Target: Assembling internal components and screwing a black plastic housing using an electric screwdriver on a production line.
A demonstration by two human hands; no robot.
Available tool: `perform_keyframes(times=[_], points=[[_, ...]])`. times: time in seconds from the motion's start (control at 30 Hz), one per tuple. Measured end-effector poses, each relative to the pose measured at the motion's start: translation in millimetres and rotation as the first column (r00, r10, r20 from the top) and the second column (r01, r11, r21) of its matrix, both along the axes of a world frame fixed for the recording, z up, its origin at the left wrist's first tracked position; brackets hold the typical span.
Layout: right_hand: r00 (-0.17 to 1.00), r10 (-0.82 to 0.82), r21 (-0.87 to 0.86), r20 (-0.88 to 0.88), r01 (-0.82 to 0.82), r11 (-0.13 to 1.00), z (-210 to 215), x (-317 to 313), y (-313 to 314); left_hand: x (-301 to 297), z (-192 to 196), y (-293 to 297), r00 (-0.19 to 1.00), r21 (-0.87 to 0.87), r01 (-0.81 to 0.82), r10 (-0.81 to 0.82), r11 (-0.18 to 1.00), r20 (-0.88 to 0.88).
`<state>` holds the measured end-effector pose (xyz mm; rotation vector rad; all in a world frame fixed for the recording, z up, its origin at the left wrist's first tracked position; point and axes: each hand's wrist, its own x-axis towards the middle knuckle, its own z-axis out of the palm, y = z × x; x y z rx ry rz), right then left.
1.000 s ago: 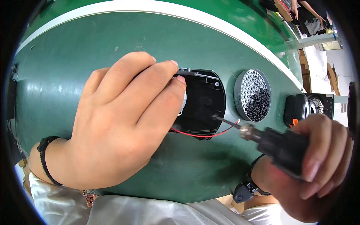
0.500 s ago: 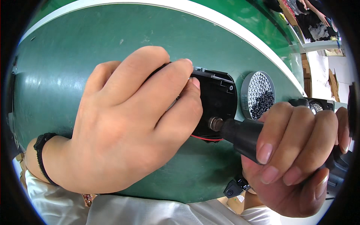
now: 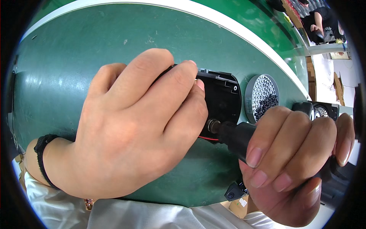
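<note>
My left hand is closed over the left part of a black plastic housing, its fingertips pressed together there and hiding much of it. A red wire shows along the housing's near edge. In my right hand is a black power screwdriver, fingers wrapped round its body. Its metal tip reaches over the housing close to my left fingers. Whether the tip meets a screw cannot be seen.
Beyond my right hand stands a round perforated dish with many small black screws. A small black camera-like part lies at the green table's near edge. Black parts with a round grille sit at right; another person is at far right.
My right hand and the screwdriver have shifted left, bringing the tip nearer my left fingers. My left hand has barely moved and keeps its hold on the housing.
</note>
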<state>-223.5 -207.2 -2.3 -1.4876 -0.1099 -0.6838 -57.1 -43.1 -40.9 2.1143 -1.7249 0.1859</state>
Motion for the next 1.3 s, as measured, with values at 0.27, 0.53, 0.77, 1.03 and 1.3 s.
perform_keyframes(times=[0.27,0.53,0.77,1.03,1.3], points=[[1.000,-0.005,-0.014,0.011,0.005,1.000,-12,7,0,21,-31,-1,0.963,-0.174,0.145,-0.099,0.974,0.250],[1.000,-0.015,-0.045,0.019,0.015,0.999,-11,19,-2,-3,-7,-4,0.997,-0.094,0.015,-0.008,0.995,0.077],[1.000,-0.012,-0.053,0.024,0.013,0.998,-24,45,14,-4,-8,-3,0.997,-0.074,-0.001,0.006,0.997,0.073],[0.979,-0.046,-0.273,-0.199,-0.010,0.962,-3,9,6,-3,-4,-3,0.999,-0.041,0.015,-0.013,0.999,0.053],[0.987,0.151,0.021,-0.064,-0.149,0.989,-18,24,9,-1,-7,-1,0.999,-0.070,0.037,-0.035,0.997,0.030]])
